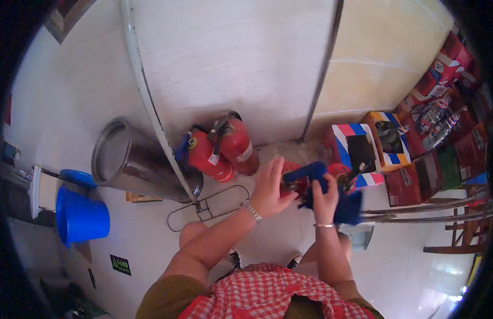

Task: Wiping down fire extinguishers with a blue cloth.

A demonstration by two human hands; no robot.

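Observation:
My left hand (pixel 270 193), with a metal-band watch on its wrist, is held with thumb and fingers apart beside a red fire extinguisher (pixel 289 167). Whether the palm touches it cannot be made out. A dark blue cloth (pixel 304 172) is gripped in my right hand (pixel 325 197) and lies over the top of this extinguisher, hiding part of it. More dark blue fabric (pixel 348 209) shows to the right of my right wrist, blurred. Just beyond that hand, another red extinguisher (pixel 342 172) with a black fitting is partly covered.
Two red extinguishers (pixel 235 139) stand by the wall. Left of them are a dark metal drum (pixel 146 163), a slanting white pole (pixel 144 87) on a wire base (pixel 230 193) and a blue bucket (pixel 85 215). Striped cartons (pixel 339 137) and a wooden chair (pixel 464 235) are on the right.

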